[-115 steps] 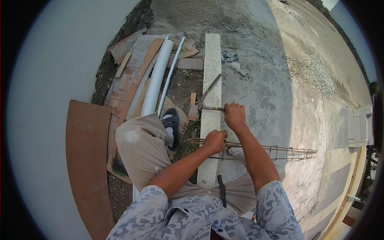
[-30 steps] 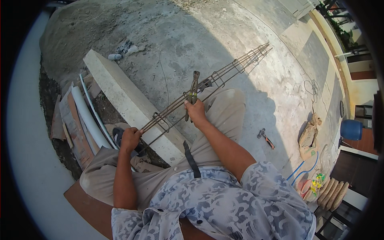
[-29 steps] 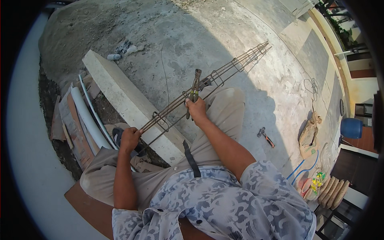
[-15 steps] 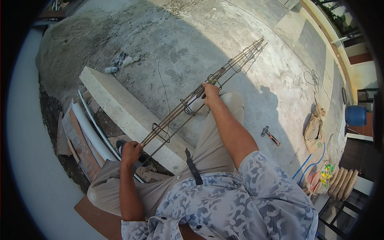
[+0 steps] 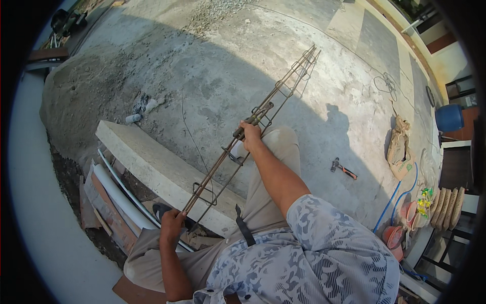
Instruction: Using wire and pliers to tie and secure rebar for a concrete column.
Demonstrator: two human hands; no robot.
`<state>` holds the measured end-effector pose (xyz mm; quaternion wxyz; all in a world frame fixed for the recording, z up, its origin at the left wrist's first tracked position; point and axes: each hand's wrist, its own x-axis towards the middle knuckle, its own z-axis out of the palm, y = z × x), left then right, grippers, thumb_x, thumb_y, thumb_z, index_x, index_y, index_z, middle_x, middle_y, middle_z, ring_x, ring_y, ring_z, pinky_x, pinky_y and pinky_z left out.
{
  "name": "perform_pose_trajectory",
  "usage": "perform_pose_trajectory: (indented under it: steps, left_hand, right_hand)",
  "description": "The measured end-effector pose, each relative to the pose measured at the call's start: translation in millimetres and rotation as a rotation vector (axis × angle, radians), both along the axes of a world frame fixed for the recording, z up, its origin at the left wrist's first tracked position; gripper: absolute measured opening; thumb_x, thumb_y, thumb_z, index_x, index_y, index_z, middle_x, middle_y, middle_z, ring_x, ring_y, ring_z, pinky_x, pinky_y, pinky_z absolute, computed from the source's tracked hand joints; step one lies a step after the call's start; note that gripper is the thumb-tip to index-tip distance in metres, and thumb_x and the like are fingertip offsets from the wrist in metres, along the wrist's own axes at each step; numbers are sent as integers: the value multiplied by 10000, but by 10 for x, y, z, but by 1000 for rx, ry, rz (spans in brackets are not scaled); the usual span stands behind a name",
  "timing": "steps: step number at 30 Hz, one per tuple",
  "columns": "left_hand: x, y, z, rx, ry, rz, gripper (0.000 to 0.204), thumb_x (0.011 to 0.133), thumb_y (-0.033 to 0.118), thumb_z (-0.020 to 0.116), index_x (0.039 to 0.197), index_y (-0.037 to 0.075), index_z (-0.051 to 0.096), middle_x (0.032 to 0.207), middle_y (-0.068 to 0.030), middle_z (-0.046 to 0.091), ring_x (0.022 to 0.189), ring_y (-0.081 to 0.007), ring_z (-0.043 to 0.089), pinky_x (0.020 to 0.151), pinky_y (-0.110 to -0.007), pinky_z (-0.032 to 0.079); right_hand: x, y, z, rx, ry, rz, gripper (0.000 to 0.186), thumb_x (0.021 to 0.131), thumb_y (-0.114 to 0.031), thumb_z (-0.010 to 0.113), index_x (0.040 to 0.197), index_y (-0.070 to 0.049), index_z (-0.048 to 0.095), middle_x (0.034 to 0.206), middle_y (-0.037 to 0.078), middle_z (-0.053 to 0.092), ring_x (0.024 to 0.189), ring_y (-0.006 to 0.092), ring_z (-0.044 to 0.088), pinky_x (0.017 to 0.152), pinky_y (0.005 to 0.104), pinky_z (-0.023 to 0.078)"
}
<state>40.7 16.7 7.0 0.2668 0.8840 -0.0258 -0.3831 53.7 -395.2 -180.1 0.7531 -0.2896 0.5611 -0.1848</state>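
A long, narrow rebar cage [image 5: 288, 86] with bent stirrups runs slanting from my lap out over the concrete floor. My left hand [image 5: 172, 225] is closed round its near end, by the bar tips. Farther up, my right hand [image 5: 251, 136] is closed at the middle of the cage, above my right knee. A dark metal tool, apparently pincers [image 5: 264, 108], sticks out of that hand along the bars. My fingers partly hide its handles. One stirrup [image 5: 204, 192] hangs round the bars between my hands, over a pale concrete beam [image 5: 152, 159].
A hammer [image 5: 343, 168] lies on the floor to the right. Beyond it are a torn paper sack [image 5: 400, 147], a blue hose [image 5: 387, 207] and a blue barrel [image 5: 449, 118]. White pipes [image 5: 119, 190] and boards lie left, by the wall. A sand heap [image 5: 76, 111] rises at far left.
The cage and both hands have shifted in the view, the far end swinging left and the near end coming lower. My right hand still grips the tool, whose head shows more plainly.
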Motion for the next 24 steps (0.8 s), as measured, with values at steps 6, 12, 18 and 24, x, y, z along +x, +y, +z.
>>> perform_pose_trajectory:
  steps: [6,12,18,24]
  left_hand:
    - [-78,-5,-54,14,-12,21,288,933,185,664,807,-73,666,618,-111,597,584,-166,554,588,-363,444]
    - [-62,65,-179,-64,7,43,288,939,184,651,786,-60,658,619,-85,592,579,-157,538,578,-347,434]
    - [-56,135,-255,-57,50,69,294,942,194,641,776,-49,661,622,-72,586,577,-145,530,567,-333,422]
    - [6,55,-202,-169,83,121,319,955,206,643,734,-22,618,615,-22,525,567,-110,459,539,-310,373]
  right_hand:
    - [-14,98,26,-123,-70,93,115,918,-56,702,981,-48,606,871,70,645,718,214,664,633,365,553]
    - [-79,90,292,-213,-193,109,131,911,-33,702,994,-46,602,871,63,645,737,212,671,657,352,556]
    - [-8,105,293,-206,-194,210,138,915,-52,708,1013,-52,612,873,64,652,746,210,673,646,350,554]
    - [20,45,241,-250,-169,282,157,920,-74,718,1033,-34,618,917,73,664,793,202,670,704,348,567]
